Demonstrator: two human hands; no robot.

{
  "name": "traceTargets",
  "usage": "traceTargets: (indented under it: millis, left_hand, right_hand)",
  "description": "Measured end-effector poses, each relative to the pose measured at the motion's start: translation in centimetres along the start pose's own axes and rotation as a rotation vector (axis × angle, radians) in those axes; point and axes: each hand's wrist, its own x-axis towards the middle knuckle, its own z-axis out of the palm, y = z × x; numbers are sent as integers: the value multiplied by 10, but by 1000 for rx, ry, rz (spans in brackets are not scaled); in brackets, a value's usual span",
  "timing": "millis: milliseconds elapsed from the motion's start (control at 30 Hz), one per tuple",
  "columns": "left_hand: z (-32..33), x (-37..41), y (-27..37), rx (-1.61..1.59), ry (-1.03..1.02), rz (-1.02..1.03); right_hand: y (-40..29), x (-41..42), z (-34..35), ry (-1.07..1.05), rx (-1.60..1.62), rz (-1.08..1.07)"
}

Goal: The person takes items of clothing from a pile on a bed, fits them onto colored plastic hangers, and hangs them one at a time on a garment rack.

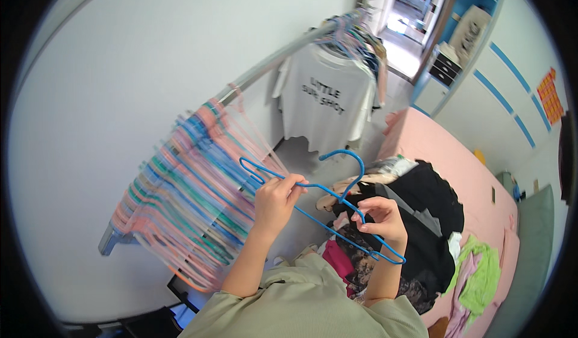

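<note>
A blue clothes hanger (326, 190) is held up in front of my body, its hook pointing away from me. My left hand (279, 202) pinches its upper bar on the left between thumb and fingers. On the right shoulder of the hanger, my right hand (382, 217) has its thumb and fingers curled around the bar. No garment hangs on it. Beyond my left hand, a dense row of pink, blue, green and white hangers (189, 189) hangs on a metal clothes rail (275, 60). Below and to the right of my right hand lies a pile of dark clothes (424, 211).
A white printed T-shirt (323, 98) hangs with other clothes at the rail's far end. The pink-covered bed (456, 144) carries the pile and a lime-green garment (483, 270). White and blue cabinets (492, 94) stand behind it. An open doorway (404, 44) lies at the back.
</note>
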Motion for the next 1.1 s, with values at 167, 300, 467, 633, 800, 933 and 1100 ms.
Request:
traceTargets:
  millis: [167,300,467,633,800,933,1100]
  left_hand:
    - [68,21,23,43,-327,-8]
    - [128,35,42,54,-625,-7]
    - [202,37,56,109,-788,56]
    - [265,22,65,144,-905,149]
    - [309,-3,92,189,-1021,350]
    - [340,-24,110,155,-1157,444]
    - [363,-59,122,70,-1354,498]
  right_hand:
    - [-13,-55,-72,237,-125,210]
    - [-4,-108,-127,187,-35,238]
    - [0,-163,-158,349,49,276]
    - [-1,-232,-185,431,64,431]
    - [8,-273,-170,599,-438,790]
    - [22,-268,-136,1056,-655,536]
    - [62,-289,-135,1601,-756,354]
